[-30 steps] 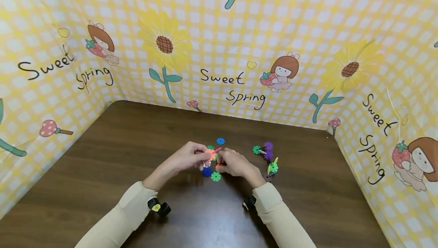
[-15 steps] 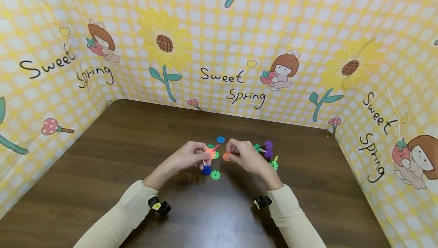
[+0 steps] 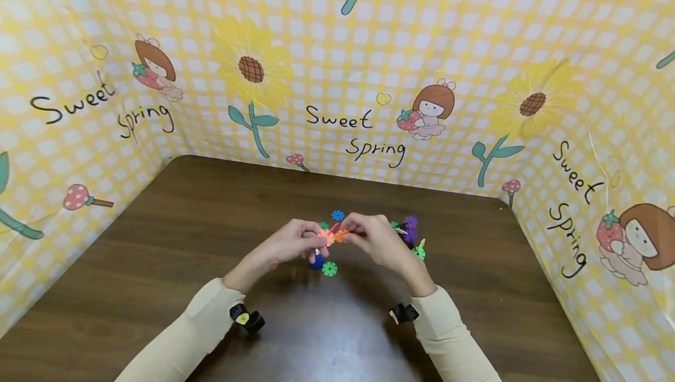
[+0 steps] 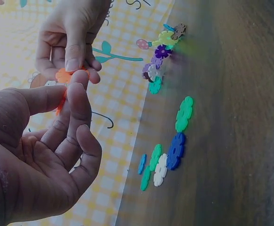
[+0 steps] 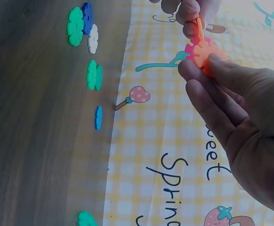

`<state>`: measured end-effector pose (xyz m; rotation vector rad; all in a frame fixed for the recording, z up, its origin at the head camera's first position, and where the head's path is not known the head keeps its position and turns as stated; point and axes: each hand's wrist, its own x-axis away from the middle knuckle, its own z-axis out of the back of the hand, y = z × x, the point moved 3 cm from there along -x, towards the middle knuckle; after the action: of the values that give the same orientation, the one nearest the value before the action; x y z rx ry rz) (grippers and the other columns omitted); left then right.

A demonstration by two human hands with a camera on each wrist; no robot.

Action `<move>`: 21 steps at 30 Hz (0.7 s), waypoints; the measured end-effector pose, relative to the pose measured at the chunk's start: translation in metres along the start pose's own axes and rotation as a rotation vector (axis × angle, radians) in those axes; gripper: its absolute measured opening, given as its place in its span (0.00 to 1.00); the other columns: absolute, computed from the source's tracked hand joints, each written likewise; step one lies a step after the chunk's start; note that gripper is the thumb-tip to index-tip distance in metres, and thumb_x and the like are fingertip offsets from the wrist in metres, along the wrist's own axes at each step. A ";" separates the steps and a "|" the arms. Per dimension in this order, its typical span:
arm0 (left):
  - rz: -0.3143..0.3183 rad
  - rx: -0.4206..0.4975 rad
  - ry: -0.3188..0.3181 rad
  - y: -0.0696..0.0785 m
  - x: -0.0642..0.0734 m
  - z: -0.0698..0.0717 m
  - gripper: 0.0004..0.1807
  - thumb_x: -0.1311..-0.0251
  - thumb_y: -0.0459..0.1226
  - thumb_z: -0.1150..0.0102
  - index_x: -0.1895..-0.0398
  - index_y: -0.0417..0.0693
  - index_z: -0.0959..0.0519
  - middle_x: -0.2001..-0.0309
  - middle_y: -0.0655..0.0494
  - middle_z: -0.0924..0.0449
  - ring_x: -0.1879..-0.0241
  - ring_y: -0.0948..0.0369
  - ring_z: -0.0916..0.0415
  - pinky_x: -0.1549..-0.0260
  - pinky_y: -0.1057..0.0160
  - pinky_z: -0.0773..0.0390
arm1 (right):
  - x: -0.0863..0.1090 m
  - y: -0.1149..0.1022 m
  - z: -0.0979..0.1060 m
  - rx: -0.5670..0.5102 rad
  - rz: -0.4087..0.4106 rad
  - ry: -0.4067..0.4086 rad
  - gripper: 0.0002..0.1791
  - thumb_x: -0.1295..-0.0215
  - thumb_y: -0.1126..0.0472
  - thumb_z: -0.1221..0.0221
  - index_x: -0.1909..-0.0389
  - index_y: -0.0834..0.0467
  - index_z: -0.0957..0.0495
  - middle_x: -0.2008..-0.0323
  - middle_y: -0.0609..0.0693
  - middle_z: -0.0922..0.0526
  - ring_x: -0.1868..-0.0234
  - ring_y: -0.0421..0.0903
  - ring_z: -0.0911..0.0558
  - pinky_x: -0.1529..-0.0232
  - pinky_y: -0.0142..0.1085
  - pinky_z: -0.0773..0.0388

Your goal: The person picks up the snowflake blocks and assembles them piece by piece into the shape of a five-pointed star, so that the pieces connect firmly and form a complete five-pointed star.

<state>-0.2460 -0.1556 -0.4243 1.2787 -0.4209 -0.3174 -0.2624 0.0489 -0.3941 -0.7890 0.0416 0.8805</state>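
Observation:
Both hands meet above the table, each pinching a notched flower-shaped plastic disc. My left hand [image 3: 290,241] holds a light orange disc [image 3: 326,238] between thumb and forefinger; in the right wrist view this piece shows edge-on. Between the thumb and fingers of my right hand [image 3: 377,241] is an orange disc [image 5: 205,55], its rim right at the left hand's disc. A pink disc [image 5: 189,51] peeks out behind it, mostly hidden. The left wrist view shows the two orange pieces close together at the fingertips, partly covered by the fingers.
Loose discs lie below and behind the hands: a blue one [image 3: 337,215], a dark blue one [image 3: 316,262], a green one [image 3: 329,269] and a white one [image 4: 160,170]. On the right, a joined chain includes purple discs [image 3: 410,235]. Patterned cloth [image 3: 327,77] walls the wooden table [image 3: 221,194].
My right hand first moved up and right, lifting an orange disc from beside the left hand, then came back left to bring it against the left hand's disc. The left hand stayed nearly still.

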 end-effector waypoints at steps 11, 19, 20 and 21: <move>0.004 0.053 -0.018 0.002 0.002 0.000 0.15 0.28 0.39 0.43 0.58 0.31 0.23 0.64 0.36 0.15 0.79 0.63 0.23 0.73 0.65 0.24 | 0.000 -0.004 -0.001 0.022 0.050 0.006 0.03 0.34 0.67 0.37 0.61 0.58 0.20 0.66 0.48 0.14 0.64 0.45 0.14 0.61 0.29 0.19; 0.006 0.056 -0.048 0.004 0.003 -0.003 0.14 0.28 0.40 0.44 0.61 0.36 0.20 0.68 0.45 0.13 0.80 0.63 0.23 0.73 0.65 0.25 | 0.003 -0.009 -0.002 0.097 0.072 0.040 0.04 0.36 0.67 0.34 0.64 0.57 0.20 0.69 0.47 0.16 0.70 0.38 0.19 0.68 0.28 0.21; 0.005 0.057 -0.054 0.005 0.003 -0.003 0.14 0.28 0.40 0.44 0.61 0.36 0.20 0.68 0.46 0.13 0.80 0.63 0.23 0.73 0.66 0.24 | 0.003 -0.009 -0.002 0.104 0.074 0.043 0.04 0.36 0.66 0.34 0.64 0.57 0.20 0.69 0.47 0.16 0.70 0.37 0.20 0.68 0.28 0.21; 0.005 0.062 -0.059 0.005 0.003 -0.003 0.13 0.28 0.40 0.44 0.61 0.36 0.19 0.68 0.46 0.13 0.80 0.64 0.24 0.73 0.66 0.24 | 0.003 -0.009 -0.002 0.107 0.077 0.046 0.05 0.36 0.67 0.34 0.64 0.57 0.20 0.69 0.47 0.16 0.70 0.37 0.20 0.68 0.28 0.21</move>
<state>-0.2421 -0.1526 -0.4201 1.3306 -0.4873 -0.3409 -0.2532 0.0466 -0.3914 -0.7114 0.1597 0.9253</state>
